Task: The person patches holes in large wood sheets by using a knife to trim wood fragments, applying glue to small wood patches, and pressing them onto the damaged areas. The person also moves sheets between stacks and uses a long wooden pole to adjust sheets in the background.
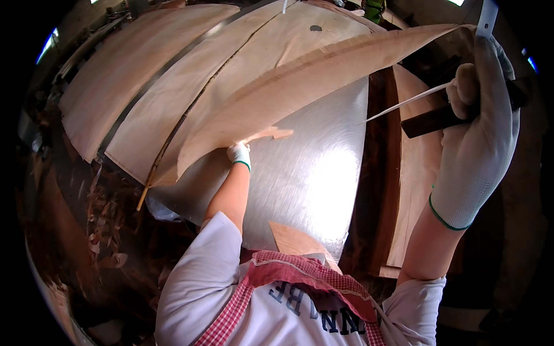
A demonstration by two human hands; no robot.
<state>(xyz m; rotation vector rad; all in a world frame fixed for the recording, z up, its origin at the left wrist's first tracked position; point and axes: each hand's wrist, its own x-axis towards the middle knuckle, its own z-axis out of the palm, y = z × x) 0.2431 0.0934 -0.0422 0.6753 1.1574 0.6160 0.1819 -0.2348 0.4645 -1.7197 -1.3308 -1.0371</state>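
A large thin wood veneer sheet (300, 86) is lifted and bowed above a shiny metal tabletop (294, 190). My left hand (239, 153), in a white glove with a green cuff, is closed on its near edge. A torn veneer strip (271, 134) sticks out beside that hand. My right hand (476, 138), gloved alike and raised at the right, wraps its fingers around a dark bar-shaped handle (430, 120). From those fingers a thin white strip (407, 104) runs down leftward. Past the fingertips shows a pale flat piece with a small hole (487, 20), next to the sheet's far corner.
More veneer sheets (138, 63) lie at the left and back, with a thin stick (179, 130) across them. A veneer stack (412, 190) stands right of the tabletop. A veneer offcut (297, 239) lies at the near edge. Loose shavings (107, 230) litter the left side.
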